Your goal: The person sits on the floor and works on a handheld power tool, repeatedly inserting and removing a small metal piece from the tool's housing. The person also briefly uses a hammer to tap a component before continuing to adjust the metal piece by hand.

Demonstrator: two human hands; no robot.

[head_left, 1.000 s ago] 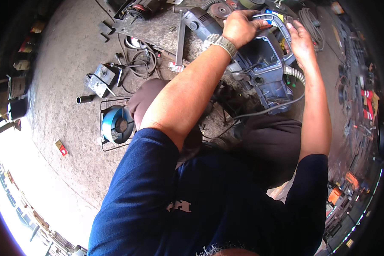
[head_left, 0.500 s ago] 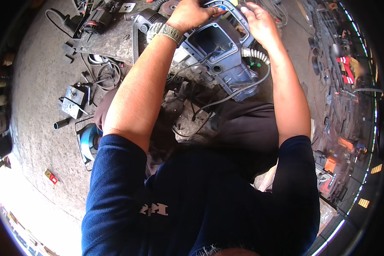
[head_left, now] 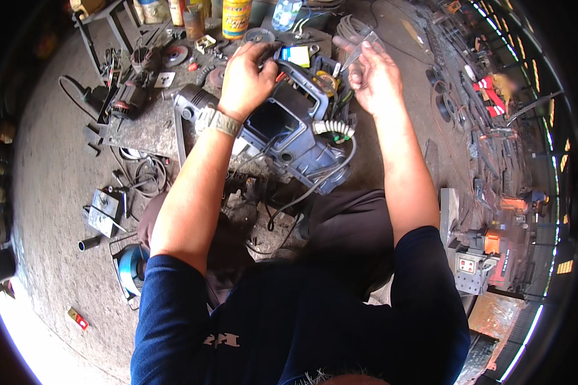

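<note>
Left hand (head_left: 247, 78) grips the grey frame (head_left: 310, 82), right hand (head_left: 377, 78) pinches a clear pointed piece (head_left: 356, 58); a loosened pinch could drop it beside the housing (head_left: 305, 153)!

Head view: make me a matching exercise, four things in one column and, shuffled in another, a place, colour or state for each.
Things:
1. Grey looped frame
2. Clear pointed piece
3. Corrugated hose
4. Cylindrical container with a red-marked label

Descriptions:
A. Off-white
B. Held by the left hand
C. Mostly yellow, upright near the picture's top edge
D. Held in the right hand

Pairs: 1-B, 2-D, 3-A, 4-C
</note>
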